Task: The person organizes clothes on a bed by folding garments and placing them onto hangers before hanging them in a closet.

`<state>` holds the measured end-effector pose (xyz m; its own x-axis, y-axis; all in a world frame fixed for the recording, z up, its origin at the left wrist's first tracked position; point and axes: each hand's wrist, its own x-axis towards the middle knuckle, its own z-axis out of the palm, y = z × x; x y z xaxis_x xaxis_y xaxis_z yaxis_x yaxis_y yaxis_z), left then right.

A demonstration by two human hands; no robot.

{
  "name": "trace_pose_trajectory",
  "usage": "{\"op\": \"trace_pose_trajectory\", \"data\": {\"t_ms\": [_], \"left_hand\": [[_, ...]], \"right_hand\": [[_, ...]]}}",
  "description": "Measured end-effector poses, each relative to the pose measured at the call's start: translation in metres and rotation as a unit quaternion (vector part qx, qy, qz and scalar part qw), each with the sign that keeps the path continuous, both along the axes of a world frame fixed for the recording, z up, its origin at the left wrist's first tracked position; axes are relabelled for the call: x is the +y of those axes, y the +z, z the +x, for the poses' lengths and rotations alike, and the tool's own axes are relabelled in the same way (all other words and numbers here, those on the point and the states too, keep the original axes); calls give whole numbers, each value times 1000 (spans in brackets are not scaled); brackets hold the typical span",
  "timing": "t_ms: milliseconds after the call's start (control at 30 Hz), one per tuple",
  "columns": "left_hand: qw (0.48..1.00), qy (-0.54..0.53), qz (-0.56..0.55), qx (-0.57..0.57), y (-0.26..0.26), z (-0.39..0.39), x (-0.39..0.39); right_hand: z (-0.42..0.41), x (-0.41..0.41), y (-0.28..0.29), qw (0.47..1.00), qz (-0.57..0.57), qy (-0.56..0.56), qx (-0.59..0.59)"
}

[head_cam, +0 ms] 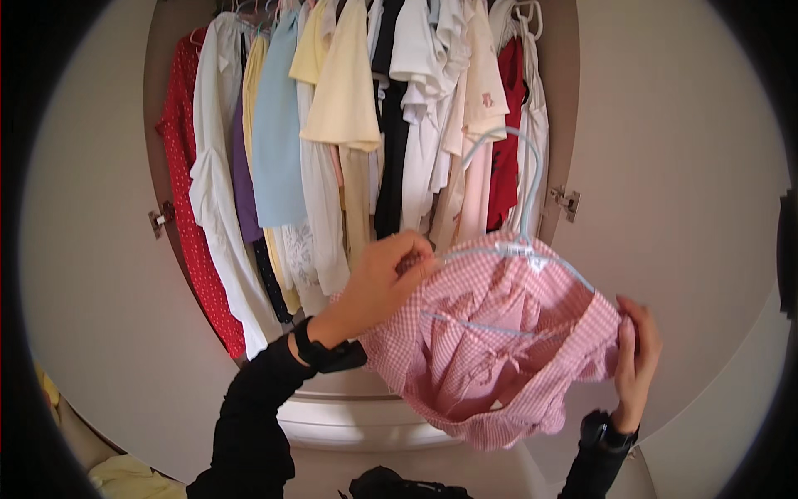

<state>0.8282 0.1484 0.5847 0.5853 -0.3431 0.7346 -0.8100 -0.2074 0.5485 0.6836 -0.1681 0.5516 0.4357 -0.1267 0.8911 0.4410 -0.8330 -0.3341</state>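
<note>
A pink gingham garment [486, 349] hangs on a light blue hanger [537, 181] in front of the wardrobe. The hanger's arms lie inside the neckline, and its large loop rises above the collar. At the left shoulder, my left hand [389, 280] pinches the fabric edge close to the hanger's arm. My right hand [637, 349] is at the garment's right shoulder, with the cloth between thumb and fingers. A tie string shows at the garment's front, and white labels sit at the back of its neck.
Behind is an open wardrobe full of hanging clothes, among them a red dotted garment [187, 156] and a light blue one [280, 137]. Wardrobe doors [661, 156] flank both sides, with metal hinges [565, 203]. Pale yellow cloth [134, 479] lies at lower left.
</note>
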Motion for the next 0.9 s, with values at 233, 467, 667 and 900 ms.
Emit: {"op": "trace_pose_trajectory", "data": {"t_ms": [233,467,667,900], "left_hand": [[995,-37,-54,73,6,26,26],[998,23,-27,54,12,35,56],[999,5,-39,-35,31,42,69],[994,-43,-104,-13,59,71,63]], "right_hand": [[39,17,38,992,77,94,23],[56,24,47,992,44,79,88],[53,7,75,943,46,198,263],[29,31,106,986,90,135,48]]}}
